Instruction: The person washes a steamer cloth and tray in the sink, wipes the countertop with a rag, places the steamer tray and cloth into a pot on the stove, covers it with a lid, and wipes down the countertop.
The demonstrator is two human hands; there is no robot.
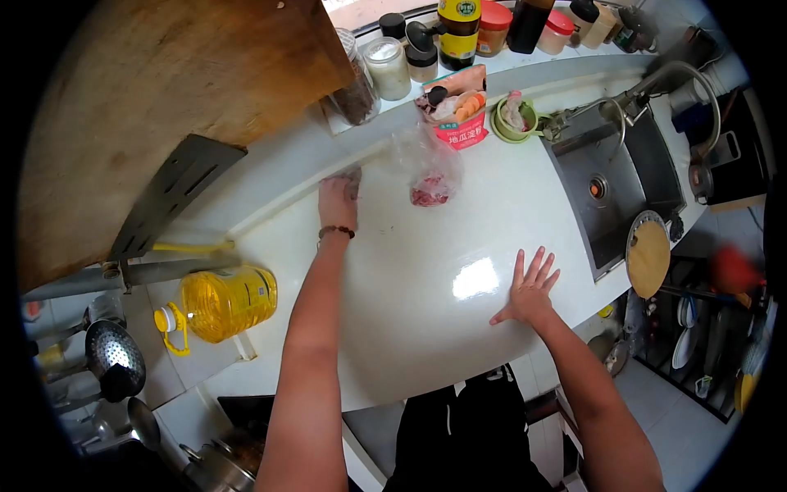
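I see the left hand (336, 205) over a crumpled, grayish, cloth-like piece (354, 175) at the back of the white counter (393, 303).
The piece shows just past the left fingers, near the wall and well apart from the right hand (533, 289); I cannot tell whether the left hand grips it or only presses on it. The right hand is open, palm down, fingers spread on the counter, left of the steel sink (586, 221). To the right of the cloth-like piece, I have a clear plastic bag (416, 153) with reddish, meat-like contents, then a sweet potato starch pouch (461, 133) and a green bowl (502, 131) farther along. A jug of yellow cooking oil (234, 303) sits left of the left forearm.
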